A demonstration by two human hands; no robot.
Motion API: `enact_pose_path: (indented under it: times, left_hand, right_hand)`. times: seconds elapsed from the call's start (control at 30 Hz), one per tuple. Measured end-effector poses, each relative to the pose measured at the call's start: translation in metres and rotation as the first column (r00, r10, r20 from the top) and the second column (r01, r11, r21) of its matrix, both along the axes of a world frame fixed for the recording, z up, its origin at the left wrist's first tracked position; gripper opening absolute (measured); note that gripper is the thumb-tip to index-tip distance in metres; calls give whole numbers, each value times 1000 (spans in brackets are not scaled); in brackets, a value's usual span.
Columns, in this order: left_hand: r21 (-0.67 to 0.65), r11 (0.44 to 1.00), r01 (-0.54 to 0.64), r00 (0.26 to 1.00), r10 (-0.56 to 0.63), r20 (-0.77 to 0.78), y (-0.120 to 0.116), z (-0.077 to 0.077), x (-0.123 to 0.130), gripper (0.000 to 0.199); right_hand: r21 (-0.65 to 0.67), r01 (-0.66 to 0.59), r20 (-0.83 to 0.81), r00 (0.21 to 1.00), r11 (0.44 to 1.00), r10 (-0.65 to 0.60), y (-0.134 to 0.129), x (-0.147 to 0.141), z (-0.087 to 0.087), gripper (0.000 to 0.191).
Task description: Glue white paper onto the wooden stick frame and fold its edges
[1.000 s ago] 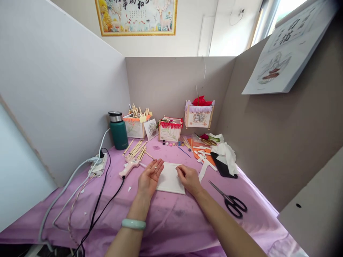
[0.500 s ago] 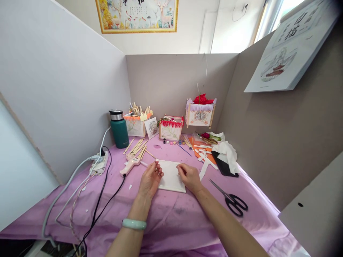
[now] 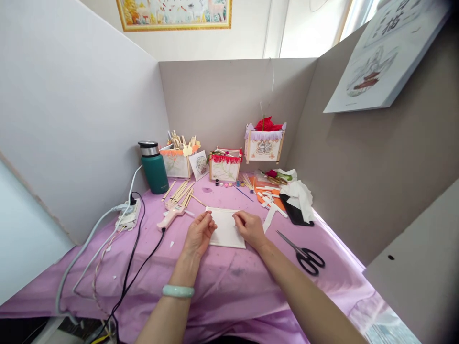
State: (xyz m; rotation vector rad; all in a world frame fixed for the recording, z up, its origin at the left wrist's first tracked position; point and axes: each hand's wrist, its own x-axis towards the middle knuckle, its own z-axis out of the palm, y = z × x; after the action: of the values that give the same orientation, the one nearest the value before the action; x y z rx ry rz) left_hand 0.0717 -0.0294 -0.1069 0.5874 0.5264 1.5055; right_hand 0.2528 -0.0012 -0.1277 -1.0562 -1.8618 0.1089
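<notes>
A flat white rectangular panel (image 3: pixel 226 233) with a raised rim lies on the purple cloth in front of me. My left hand (image 3: pixel 201 231) is over its left edge, thumb and fingers drawn together in a pinch. At the upper right edge is my right hand (image 3: pixel 251 228), its fingers curled closed. Whatever either pinch holds is too small or hidden to make out. A pale pink glue gun (image 3: pixel 171 216) rests left of the panel, close to several thin wooden sticks (image 3: pixel 182 192). Black-handled scissors (image 3: pixel 304 255) lie open to the right of my right hand.
A green bottle (image 3: pixel 155 169) and a power strip (image 3: pixel 129 215) with cables stand at left. Decorated boxes (image 3: pixel 225 167) line the back, and another box (image 3: pixel 265 145) hangs from a wire. White strips (image 3: pixel 270 200) and crumpled tissue (image 3: pixel 300 198) lie at right. Grey partitions (image 3: pixel 229 91) enclose the table.
The camera view has shifted slightly, so everything sits a bit higher and further left. Both hands stay over the panel, with the left fingers pinched more closely together.
</notes>
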Motion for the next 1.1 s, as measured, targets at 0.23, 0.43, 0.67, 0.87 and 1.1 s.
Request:
enact_pose_path:
  times: [0.23, 0.43, 0.67, 0.87, 1.1]
  left_hand:
    - [4, 1000, 6, 995, -5, -100, 1, -2, 0, 30]
    - [59, 993, 103, 993, -99, -67, -4, 5, 2, 24]
    - [29, 980, 197, 978, -194, -70, -8, 5, 3, 16]
    - [30, 970, 242, 964, -237, -121, -7, 1, 2, 17]
    - [73, 987, 144, 979, -131, -154, -4, 0, 4, 22]
  right_hand:
    - [8, 42, 39, 998, 999, -42, 0, 0, 1, 18]
    - [12, 56, 52, 997, 998, -56, -1, 0, 3, 18]
    - [8, 57, 63, 996, 998, -57, -1, 0, 4, 19]
    - [10, 55, 61, 997, 998, -56, -1, 0, 3, 19]
    - [7, 51, 50, 997, 999, -51, -1, -1, 3, 19]
